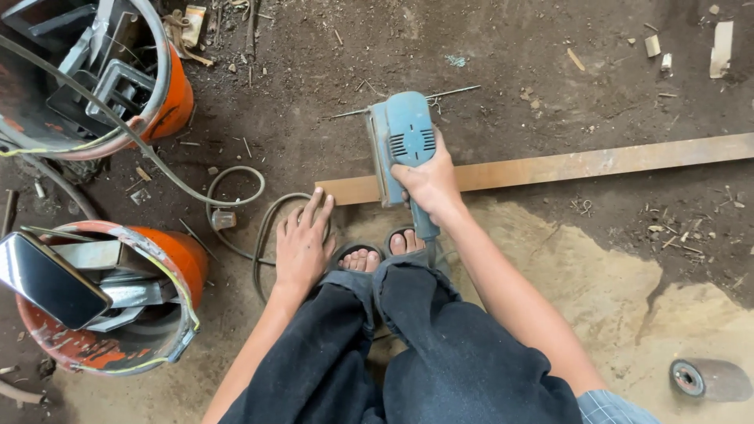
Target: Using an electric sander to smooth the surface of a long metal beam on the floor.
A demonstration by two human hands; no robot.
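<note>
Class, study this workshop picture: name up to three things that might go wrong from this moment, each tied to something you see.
1. The bare toes in open sandals sit close to the blue power tool; a slip might injure them.
2. The left hand rests flat beside the metal bar, near the tool.
3. The cable loops nearby and may snag.

Right hand (428,182) gripping blue sander (402,141) on rusty bar (597,162) (left hand (302,243) flat)

My right hand (428,182) covers the grip of the blue power tool (402,145), and the tool hides part of the rusty metal strip (565,165), which runs off the right edge. The two orange buckets (169,259) on the left are cut off.
</note>
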